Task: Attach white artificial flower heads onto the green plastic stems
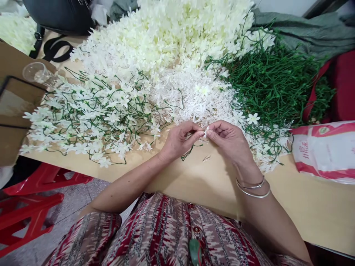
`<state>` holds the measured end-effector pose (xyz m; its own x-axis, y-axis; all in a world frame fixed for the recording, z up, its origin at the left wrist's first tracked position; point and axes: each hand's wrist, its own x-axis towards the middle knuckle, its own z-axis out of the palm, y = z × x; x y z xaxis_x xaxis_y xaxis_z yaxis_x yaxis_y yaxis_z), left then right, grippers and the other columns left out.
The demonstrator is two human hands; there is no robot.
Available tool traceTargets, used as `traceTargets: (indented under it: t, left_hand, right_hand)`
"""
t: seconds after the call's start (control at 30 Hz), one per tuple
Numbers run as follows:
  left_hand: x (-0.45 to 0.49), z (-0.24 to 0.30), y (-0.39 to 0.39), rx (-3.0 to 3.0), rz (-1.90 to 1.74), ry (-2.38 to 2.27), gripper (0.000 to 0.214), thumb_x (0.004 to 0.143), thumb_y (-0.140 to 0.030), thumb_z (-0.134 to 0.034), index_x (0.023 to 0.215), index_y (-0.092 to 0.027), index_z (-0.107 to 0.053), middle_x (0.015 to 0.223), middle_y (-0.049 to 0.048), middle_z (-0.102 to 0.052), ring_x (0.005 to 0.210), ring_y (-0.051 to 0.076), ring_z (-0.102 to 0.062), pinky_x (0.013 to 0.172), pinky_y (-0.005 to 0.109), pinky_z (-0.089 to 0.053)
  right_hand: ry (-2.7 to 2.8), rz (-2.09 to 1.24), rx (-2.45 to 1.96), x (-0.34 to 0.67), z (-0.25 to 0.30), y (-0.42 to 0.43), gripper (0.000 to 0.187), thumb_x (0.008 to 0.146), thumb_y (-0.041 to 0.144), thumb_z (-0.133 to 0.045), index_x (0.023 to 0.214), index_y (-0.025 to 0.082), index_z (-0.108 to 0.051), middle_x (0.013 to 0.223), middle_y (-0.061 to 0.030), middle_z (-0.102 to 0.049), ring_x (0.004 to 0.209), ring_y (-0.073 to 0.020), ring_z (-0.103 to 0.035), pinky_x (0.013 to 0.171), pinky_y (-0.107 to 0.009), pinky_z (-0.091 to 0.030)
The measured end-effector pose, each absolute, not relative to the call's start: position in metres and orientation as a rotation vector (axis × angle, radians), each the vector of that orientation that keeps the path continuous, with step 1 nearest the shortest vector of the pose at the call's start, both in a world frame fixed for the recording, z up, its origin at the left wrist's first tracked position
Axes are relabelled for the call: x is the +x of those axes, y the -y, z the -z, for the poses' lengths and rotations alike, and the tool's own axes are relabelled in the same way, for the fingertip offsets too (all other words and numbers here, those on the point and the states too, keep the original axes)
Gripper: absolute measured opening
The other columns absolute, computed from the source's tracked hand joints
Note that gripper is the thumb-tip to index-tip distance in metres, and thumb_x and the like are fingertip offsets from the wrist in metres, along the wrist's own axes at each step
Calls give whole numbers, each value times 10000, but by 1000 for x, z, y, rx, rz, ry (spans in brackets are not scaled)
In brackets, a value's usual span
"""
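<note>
While one wrist (249, 173) wears two bangles (251, 187), the left hand (181, 141) and right hand (230, 142) pinch one white piece (206, 132).

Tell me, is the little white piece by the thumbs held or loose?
Held: the left hand and right hand pinch the little white piece in their fingers.

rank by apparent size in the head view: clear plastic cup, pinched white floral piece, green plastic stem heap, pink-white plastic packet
1. Green stem heap
2. Pink-white packet, cut off by the frame
3. Clear cup
4. Pinched white piece
</note>
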<state>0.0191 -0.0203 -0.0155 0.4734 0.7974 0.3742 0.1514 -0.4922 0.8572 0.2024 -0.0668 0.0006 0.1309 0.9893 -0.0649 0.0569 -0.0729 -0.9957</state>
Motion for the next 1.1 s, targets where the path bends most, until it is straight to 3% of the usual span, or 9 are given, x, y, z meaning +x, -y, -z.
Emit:
traceTargets:
  t: [0.13, 0.23, 0.33, 0.43, 0.67, 0.77, 0.93, 1.1]
  left_hand:
    - [13, -1, 19, 2144, -1064, -714, 155, 1034, -303, -655, 966, -173, -703, 865, 48, -766, 801, 154, -713, 766, 282, -532]
    - [4, -12, 18, 2273, -809, -547, 163, 1050, -307, -609, 982, -195, -707, 899, 34, -779, 823, 152, -718, 806, 296, -514]
    - [-1, -14, 16, 2418, -537, -419, 194, 1059, -339, -595, 988, -225, -735, 955, 22, -803, 905, 171, -732, 893, 332, -488]
    - [-2, -8, 13, 2526, -529, -485, 236, 1055, -405, -619, 965, -231, -751, 983, 30, -804, 952, 193, -729, 915, 351, -469]
    - [7, 5, 12, 2439, -908, -769, 200, 1091, -301, -561, 1104, -185, -723, 1076, 83, -800, 975, 184, -745, 883, 327, -530]
    - [16, 7, 14, 2427, -1037, -728, 179, 1080, -280, -586, 1152, -179, -715, 1101, 90, -792, 1024, 192, -748, 913, 335, -560]
    - [26, 4, 14, 2178, -1122, -659, 329, 1058, -273, -619, 1377, -192, -638, 1313, 138, -728, 839, 122, -719, 845, 296, -594]
    - [20, 2, 13, 2009, -1070, -729, 139, 1029, -304, -670, 1055, -202, -761, 951, 52, -788, 816, 137, -712, 743, 251, -551]
  right_hand:
    - [1138, -1070, -1342, 216, -14, 70, 145, 825, 336, -827, 909, 250, -747, 808, -6, -739, 737, -169, -664, 707, -320, -549]
    - [1112, -712, -1411, 238, -18, 70, 137, 878, 342, -794, 969, 254, -740, 921, -43, -768, 872, -225, -722, 856, -410, -579]
    - [1276, -246, -1702, 258, -9, 67, 105, 910, 314, -735, 1001, 262, -748, 1044, -101, -750, 1012, -301, -696, 949, -509, -546]
    - [1483, -48, -1861, 268, 7, 63, 148, 909, 287, -706, 1038, 229, -750, 1105, -147, -732, 1136, -368, -658, 1076, -625, -452]
    - [1424, 29, -1826, 262, 6, 63, 92, 943, 306, -686, 906, 252, -750, 1018, -110, -739, 1062, -329, -673, 1058, -569, -453]
    - [1351, -48, -1736, 252, -6, 67, 106, 948, 318, -692, 945, 261, -781, 1007, -94, -754, 1026, -305, -694, 998, -528, -500]
    - [1308, -670, -1488, 225, -16, 73, 131, 864, 301, -791, 987, 262, -768, 849, -6, -742, 780, -190, -668, 746, -359, -537]
    - [1316, -910, -1398, 213, -14, 75, 79, 897, 304, -764, 936, 262, -711, 788, 21, -712, 712, -157, -629, 702, -329, -500]
